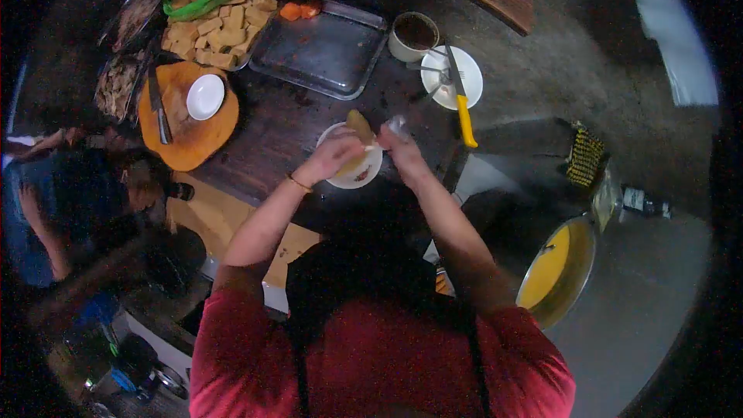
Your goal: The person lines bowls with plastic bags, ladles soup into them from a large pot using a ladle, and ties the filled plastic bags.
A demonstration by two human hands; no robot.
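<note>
A white bowl [357,176] with a small red mark stands on the dark table in front of me. Over its left side is my left hand [340,151], its fingers closed round the lower end of a brownish-yellow piece of food [359,124]. My right hand [401,147] is beside it, above the bowl's right rim, fingers pinched together at something pale between the two hands. A bit of clear, shiny plastic [397,121] shows at the right fingertips. What exactly the right fingers grip is too small to tell.
Beyond the bowl lies a metal tray [321,50], with tofu-like blocks [224,31] left of it. An orange board [186,139] holds a knife and small dish. Right are a dark-filled cup [414,35], a plate [469,70], a yellow-handled knife [466,120] and a pot [584,263]. People sit left.
</note>
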